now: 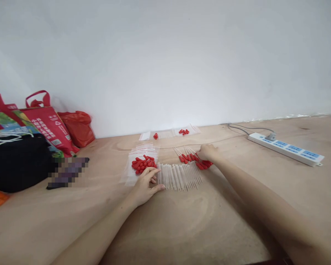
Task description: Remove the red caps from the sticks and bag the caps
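Observation:
Many thin clear tubes [179, 176] lie side by side in a row on the wooden table. At the row's left end is my left hand [146, 186], thumb and index finger apart, fingertips touching or very near the outermost tubes. Beyond my left hand, a pile of red rubber bulbs [143, 164] rests on clear zip bags [131, 156]. My right hand [208, 152] is curled over a group of droppers [184, 158], pale tubes with red bulbs on their near ends. Its fingertips point down and are mostly hidden, so what they hold cannot be made out.
Against the wall lie more tubes [167, 134], red bulbs [183, 131] and a small bag [193, 129]. A power strip [287, 148] with a plugged-in cord is at right. At left stand a red shopping bag [48, 127], a red plastic bag [77, 129] and a black bag [19, 162].

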Available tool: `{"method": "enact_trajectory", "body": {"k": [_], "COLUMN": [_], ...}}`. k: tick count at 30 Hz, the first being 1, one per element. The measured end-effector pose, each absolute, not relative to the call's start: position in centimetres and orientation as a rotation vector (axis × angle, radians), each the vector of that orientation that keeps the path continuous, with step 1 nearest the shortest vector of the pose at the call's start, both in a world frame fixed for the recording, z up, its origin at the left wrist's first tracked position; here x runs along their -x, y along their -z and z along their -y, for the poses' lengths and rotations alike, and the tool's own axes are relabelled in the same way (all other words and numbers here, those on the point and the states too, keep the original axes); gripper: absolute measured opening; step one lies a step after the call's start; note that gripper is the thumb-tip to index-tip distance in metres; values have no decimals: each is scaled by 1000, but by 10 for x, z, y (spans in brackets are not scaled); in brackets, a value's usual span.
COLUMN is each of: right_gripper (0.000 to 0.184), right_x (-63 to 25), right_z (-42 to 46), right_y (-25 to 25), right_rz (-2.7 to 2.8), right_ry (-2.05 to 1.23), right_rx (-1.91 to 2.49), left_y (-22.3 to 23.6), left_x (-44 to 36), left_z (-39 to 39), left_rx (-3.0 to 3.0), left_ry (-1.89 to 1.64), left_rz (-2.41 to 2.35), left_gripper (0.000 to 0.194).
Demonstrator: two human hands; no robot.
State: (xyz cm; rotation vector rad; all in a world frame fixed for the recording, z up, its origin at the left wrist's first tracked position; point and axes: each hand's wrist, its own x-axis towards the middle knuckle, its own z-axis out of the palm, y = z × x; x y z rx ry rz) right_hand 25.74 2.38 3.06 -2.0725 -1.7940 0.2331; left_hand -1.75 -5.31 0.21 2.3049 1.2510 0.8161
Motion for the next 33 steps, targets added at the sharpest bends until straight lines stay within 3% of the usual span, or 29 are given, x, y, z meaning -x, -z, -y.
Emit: {"method": "enact_trajectory", "body": {"k": [7, 10, 15, 22, 33], "right_gripper": [25, 23, 20, 17, 17], "right_x": [-254, -250, -233, -213, -213], "right_z": [5, 29, 65, 81, 85], "right_y": [-42, -30, -3, 9, 9], "right_rz": [1848, 1971, 2107, 2171, 2171], "right_ry": [-181, -88, 347, 429, 448], "right_rx": [2055, 1703, 1110, 833, 778], "left_y": [0, -5, -14, -3, -7], "left_x": [18, 17, 6, -14, -18], "left_z": [53, 55, 65, 75, 83], "left_rx": [-2328, -2423, -2753, -3082, -3127], "left_ry": [-883, -992, -1287, -911, -997], "left_rz": [-1323, -1396, -1406, -1107, -1095], "left_gripper": [41, 40, 34, 17, 20]}}
